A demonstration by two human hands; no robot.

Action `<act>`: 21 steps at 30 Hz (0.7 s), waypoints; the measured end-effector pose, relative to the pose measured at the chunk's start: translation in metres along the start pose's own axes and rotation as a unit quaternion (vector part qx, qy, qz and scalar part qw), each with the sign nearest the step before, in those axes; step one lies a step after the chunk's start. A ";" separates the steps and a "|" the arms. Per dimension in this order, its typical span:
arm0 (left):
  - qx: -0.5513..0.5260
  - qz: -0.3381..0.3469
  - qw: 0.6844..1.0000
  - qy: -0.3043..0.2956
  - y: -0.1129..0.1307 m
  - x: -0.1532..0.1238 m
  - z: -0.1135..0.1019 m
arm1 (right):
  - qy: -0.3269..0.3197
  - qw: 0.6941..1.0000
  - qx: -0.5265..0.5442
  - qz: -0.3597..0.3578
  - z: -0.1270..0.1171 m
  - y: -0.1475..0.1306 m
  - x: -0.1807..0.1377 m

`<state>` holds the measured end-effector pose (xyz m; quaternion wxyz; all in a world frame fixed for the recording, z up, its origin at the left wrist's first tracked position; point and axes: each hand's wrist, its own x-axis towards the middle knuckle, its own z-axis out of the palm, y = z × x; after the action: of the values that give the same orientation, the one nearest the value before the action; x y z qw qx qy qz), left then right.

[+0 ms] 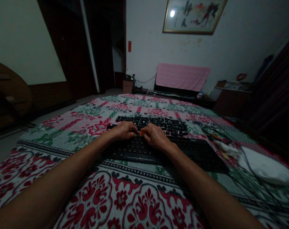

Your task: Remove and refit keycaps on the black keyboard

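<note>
A black keyboard base [132, 153], its keycaps off over much of the visible surface, lies across the bed in front of me. Loose black keycaps [167, 121] are spread in rows just behind it. My left hand [125, 131] is over the base's back edge, fingers curled together; what they hold, if anything, is hidden. Close beside it, my right hand [155, 136] pinches a small orange object [141, 133], whose kind I cannot make out. The two hands' fingertips nearly meet above the base.
A patterned red, green and white blanket [94, 197] covers the bed. To the right lie a white plastic bag [265, 165] and dark cables [248, 159]. Against the far wall, a pink towel [182, 76] drapes over a dark flat object. A round wooden board [10, 86] stands at left.
</note>
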<state>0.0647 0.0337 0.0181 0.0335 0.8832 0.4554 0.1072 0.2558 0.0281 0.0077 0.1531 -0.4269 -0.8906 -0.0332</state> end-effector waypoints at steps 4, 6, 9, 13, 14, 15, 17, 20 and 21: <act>-0.010 -0.003 1.000 -0.006 -0.001 0.000 0.001 | -0.026 0.999 0.017 -0.012 -0.005 0.009 -0.001; -0.010 -0.004 1.000 -0.010 -0.002 0.001 0.001 | -0.016 1.000 0.025 -0.001 -0.007 0.015 -0.002; -0.011 -0.001 1.000 -0.010 -0.002 0.001 0.001 | 0.024 0.999 0.036 0.029 -0.007 0.021 -0.003; -0.014 0.000 1.000 -0.009 -0.003 0.001 0.002 | 0.034 0.999 0.020 0.028 -0.006 0.019 -0.005; -0.015 0.000 1.000 -0.010 -0.003 0.001 0.002 | 0.028 0.999 0.011 0.023 -0.005 0.017 -0.006; -0.015 0.001 1.000 -0.010 -0.003 0.001 0.002 | 0.021 1.000 0.004 0.018 -0.005 0.016 -0.006; -0.014 0.002 1.000 -0.011 -0.003 0.001 0.002 | 0.012 1.000 -0.004 0.011 -0.004 0.014 -0.007; -0.018 -0.005 1.000 -0.010 -0.001 0.000 0.001 | 0.019 1.000 0.019 0.007 -0.002 0.016 -0.006; -0.020 -0.008 1.000 -0.010 0.000 0.000 0.001 | 0.031 0.999 0.029 0.015 -0.001 0.018 -0.006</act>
<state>0.0644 0.0338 0.0174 0.0568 0.8795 0.4602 0.1074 0.2737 0.0345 0.0054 0.1937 -0.4340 -0.8797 -0.0180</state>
